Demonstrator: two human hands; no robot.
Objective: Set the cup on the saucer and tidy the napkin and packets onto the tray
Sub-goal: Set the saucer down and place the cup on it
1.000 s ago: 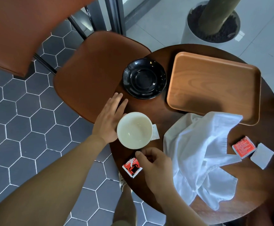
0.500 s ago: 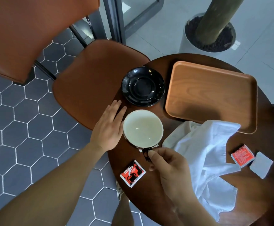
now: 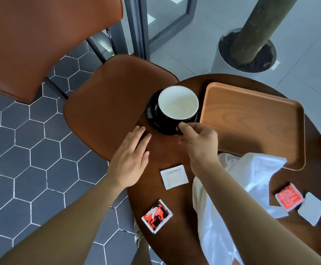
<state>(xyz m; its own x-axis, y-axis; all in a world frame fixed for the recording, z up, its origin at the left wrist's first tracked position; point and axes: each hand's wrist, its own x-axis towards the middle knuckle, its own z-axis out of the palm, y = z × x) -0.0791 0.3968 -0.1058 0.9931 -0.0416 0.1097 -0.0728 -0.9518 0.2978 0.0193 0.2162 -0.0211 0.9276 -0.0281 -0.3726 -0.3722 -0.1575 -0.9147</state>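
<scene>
The black cup with the white inside (image 3: 178,102) stood over the glossy black saucer (image 3: 152,115) on the round dark wooden table (image 3: 167,153); whether it touched the saucer I could not tell. The right hand (image 3: 199,142) pinched the cup's handle. The left hand (image 3: 133,159) lay open and flat on the table edge. The white cloth napkin (image 3: 251,169) and the packets lay off the rectangular wooden tray (image 3: 255,119).

The right hand (image 3: 199,144) pinches the handle of the cup (image 3: 177,104) over the black saucer (image 3: 153,119) near the table's (image 3: 167,155) far-left edge; the left hand (image 3: 131,159) lies flat beside it.
</scene>
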